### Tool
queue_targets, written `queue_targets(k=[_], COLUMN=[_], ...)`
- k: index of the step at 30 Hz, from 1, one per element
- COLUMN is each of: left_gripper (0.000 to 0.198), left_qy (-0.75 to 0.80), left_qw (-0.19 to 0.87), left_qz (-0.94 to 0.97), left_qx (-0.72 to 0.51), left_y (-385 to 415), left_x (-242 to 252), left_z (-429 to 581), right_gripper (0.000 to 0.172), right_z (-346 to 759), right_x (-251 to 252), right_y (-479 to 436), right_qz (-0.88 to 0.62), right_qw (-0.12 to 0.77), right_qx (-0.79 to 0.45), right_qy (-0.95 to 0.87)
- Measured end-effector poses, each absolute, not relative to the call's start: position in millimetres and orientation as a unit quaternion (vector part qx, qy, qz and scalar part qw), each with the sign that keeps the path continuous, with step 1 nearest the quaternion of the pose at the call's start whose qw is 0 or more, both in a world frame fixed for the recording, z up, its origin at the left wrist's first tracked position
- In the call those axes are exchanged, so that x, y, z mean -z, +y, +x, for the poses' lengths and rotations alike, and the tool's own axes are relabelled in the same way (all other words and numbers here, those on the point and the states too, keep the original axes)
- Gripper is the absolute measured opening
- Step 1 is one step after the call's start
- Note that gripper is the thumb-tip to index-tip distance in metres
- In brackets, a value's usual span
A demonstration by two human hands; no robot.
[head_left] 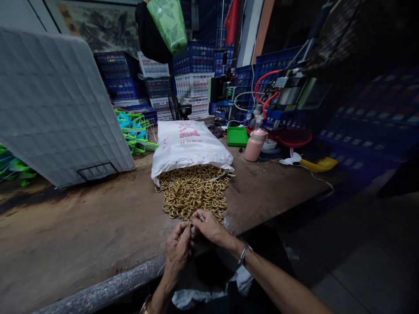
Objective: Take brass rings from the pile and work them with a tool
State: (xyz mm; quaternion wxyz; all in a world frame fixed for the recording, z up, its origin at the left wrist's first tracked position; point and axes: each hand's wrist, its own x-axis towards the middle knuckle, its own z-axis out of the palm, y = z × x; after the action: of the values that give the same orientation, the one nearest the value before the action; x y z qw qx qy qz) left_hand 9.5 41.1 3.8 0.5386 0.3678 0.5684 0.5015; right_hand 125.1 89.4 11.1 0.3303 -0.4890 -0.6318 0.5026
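Head view: a person sits at a worn wooden workbench (81,231), both bare hands at its near edge.
Left hand (178,248): fingers curled shut on a few of the gold rings (193,192), gold glinting between them.
Right hand (209,226): fingertips pinched on a thin pale sliver (200,216), too small to identify; a bracelet (244,253) circles the wrist.
Hands together: fingertips touching at the near rim of the ring heap.
Ring heap: spilled from the open mouth of a white sack (188,144) lying mid-bench, just beyond the hands.
Far right of sack: green tray (237,136), pink bottle (254,146), red bowl (293,137), close together.
Left: grey quilted panel (55,104) leaning on the bench.
Far background: stacked blue crates (193,59).
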Motion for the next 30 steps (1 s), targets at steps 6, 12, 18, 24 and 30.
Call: queue_targets(k=[6,12,18,24,30], left_gripper=[0.031,0.030,0.027,0.028,0.031], left_qy=[0.518,0.479,0.482,0.490,0.518], left_qw=[0.603,0.633,0.635,0.602,0.584], left_qz=[0.333,0.354,0.327,0.345,0.350], left_qx=[-0.507,-0.495,-0.508,-0.527,-0.518], left_y=[38,34,32,33,34], left_x=[2,-1,1,4,3], left_z=[3,0,-1,-3,-2], right_gripper=[0.023,0.022,0.026,0.014,0.021], right_z=[123,121,121,127,126], right_x=[-8,-14,-14,-11,-15], right_y=[87,82,83,74,68], right_qz=[-0.472,-0.463,-0.466,-0.456,-0.457], right_qw=[0.325,0.304,0.309,0.238,0.166], right_qx=[-0.426,-0.436,-0.433,-0.295,-0.238], right_qy=[-0.700,-0.709,-0.707,-0.805,-0.841])
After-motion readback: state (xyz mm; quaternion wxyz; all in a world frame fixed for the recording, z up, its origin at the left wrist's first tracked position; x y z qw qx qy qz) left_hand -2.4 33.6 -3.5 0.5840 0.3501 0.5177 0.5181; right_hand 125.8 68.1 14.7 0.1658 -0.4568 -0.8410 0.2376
